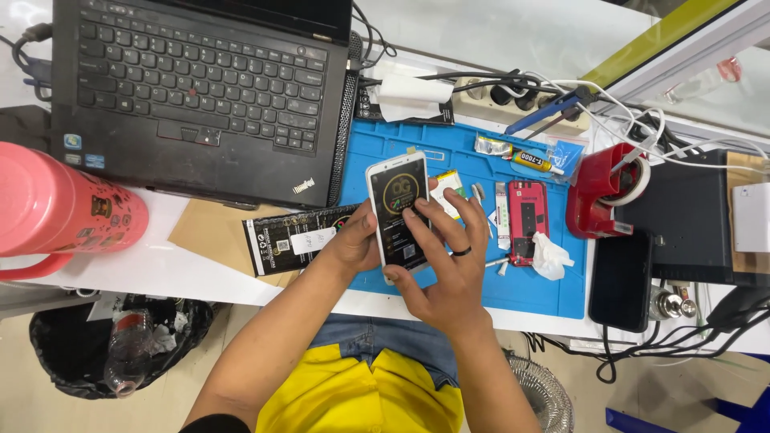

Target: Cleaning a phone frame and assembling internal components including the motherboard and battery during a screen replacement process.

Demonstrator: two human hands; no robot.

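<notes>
A white smartphone (398,200) with a lit dark screen is held above the blue work mat (449,148). My left hand (357,239) grips its left edge from below. My right hand (443,265), wearing a dark ring, supports the phone's lower right, with fingertips resting on the screen. To the right on the mat lies an opened red phone body (527,220), beside a white crumpled wipe (552,259) and a small glue tube (536,161).
A black laptop (200,88) stands at upper left, a pink jug (60,208) at the far left. A red tape dispenser (603,188), a black phone (619,279) and cables lie to the right. A bin with a black bag (120,341) sits below the table.
</notes>
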